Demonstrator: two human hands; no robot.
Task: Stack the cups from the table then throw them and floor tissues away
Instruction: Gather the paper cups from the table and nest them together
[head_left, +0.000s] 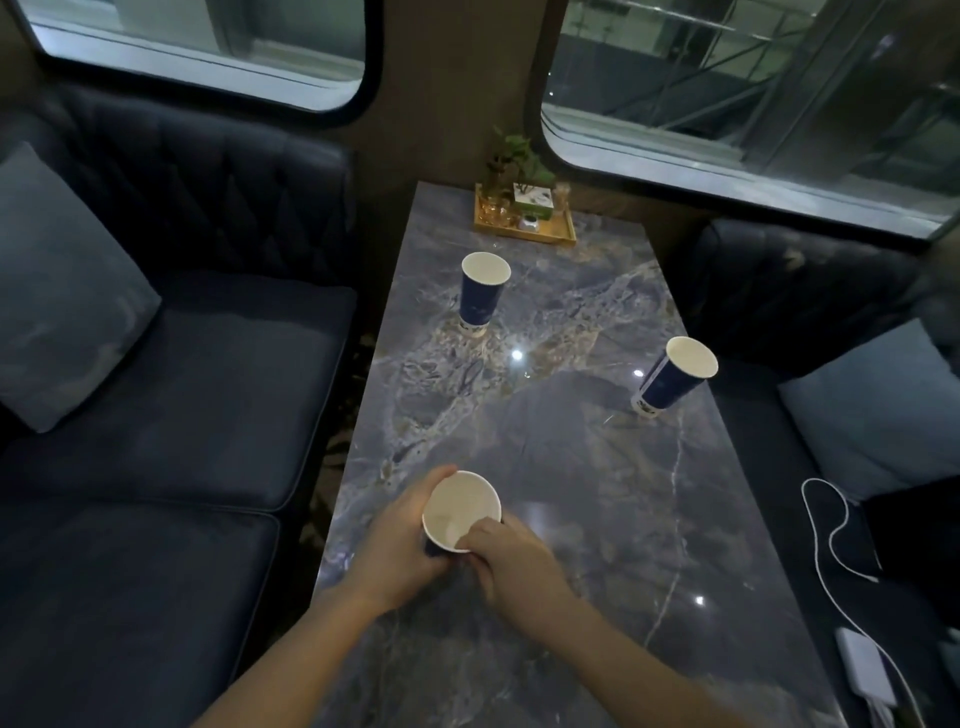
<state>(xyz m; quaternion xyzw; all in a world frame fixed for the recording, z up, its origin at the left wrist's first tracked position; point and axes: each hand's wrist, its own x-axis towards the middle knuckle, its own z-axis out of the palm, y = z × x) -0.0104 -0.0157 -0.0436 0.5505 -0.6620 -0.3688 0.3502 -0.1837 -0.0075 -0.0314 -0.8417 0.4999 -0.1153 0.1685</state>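
Three paper cups on the counter (571, 519): left hand (400, 540) wraps the near cup (460, 512), right hand (511, 558) pinches its rim; others at twelve (483, 293) and two o'clock (675, 376). Light, crushable; grip the walls gently.

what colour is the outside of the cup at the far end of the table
Dark blue with a white band near the base, white inside; the far cup shows clearly in the head view.
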